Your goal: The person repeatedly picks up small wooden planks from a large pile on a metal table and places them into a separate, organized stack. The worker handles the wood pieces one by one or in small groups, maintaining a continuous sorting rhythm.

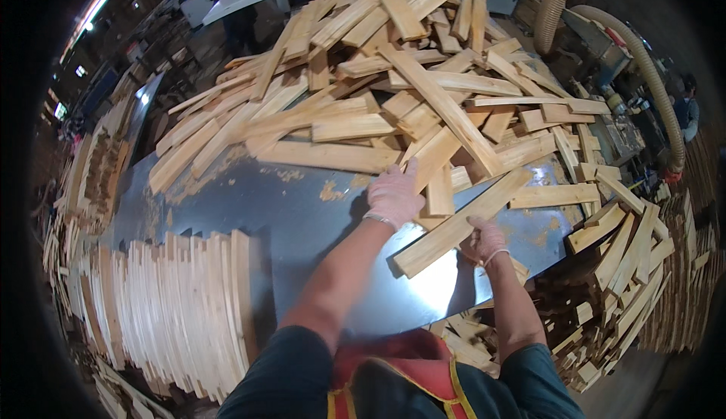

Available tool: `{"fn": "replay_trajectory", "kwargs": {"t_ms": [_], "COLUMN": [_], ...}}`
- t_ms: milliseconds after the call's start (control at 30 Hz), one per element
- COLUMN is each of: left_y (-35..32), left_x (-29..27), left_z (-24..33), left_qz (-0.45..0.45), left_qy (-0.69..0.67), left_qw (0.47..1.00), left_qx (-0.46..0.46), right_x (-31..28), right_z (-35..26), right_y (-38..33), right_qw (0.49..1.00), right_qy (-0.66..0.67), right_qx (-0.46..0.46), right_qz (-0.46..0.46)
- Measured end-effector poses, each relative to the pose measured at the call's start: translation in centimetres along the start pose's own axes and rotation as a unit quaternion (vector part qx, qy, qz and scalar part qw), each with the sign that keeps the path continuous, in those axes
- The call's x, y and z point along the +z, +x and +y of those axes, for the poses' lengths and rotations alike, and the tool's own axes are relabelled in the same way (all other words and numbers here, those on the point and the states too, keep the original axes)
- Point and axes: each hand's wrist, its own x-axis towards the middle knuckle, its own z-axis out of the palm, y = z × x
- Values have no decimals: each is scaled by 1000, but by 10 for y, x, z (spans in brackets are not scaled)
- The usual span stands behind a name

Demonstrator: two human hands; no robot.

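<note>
My left hand (pixel 395 196), in a pale thin glove, grips the near end of a short wooden board (pixel 439 154) at the front of the pile. In my right hand (pixel 485 240), also gloved, is a longer wooden board (pixel 461 226), held at its right edge with the fingers partly hidden beneath. This board slants from lower left to upper right above the metal tabletop (pixel 318 215), its far end by the pile. A large jumbled pile of wooden boards (pixel 355 128) covers the far part of the table.
An even row of boards on edge (pixel 166 298) stands at the table's left. More loose boards (pixel 628 252) are heaped past the right edge. Ribbed hoses (pixel 658 63) and machinery (pixel 605 116) are at the right, where another person (pixel 687 109) is partly visible.
</note>
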Motion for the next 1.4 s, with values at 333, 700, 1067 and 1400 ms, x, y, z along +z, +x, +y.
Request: {"fn": "replay_trajectory", "kwargs": {"t_ms": [333, 700, 1067, 1400], "left_y": [-403, -515, -430, -287], "left_x": [21, 78, 44, 74], "left_z": [-263, -257, -214, -166], "left_qz": [-42, -41, 216, 93], "left_qy": [-356, -563, -91, -105], "left_qw": [932, 807, 967, 990], "left_qx": [-63, -175, -96, -26], "right_x": [61, 261, 325, 166], "right_z": [132, 269, 262, -64], "right_y": [-195, -245, -185, -10], "right_qw": [991, 817, 613, 699], "right_qy": [-45, -484, -501, -578], "right_qx": [-51, -50, -288, -403], "right_qz": [-116, -310, -538, 117]}}
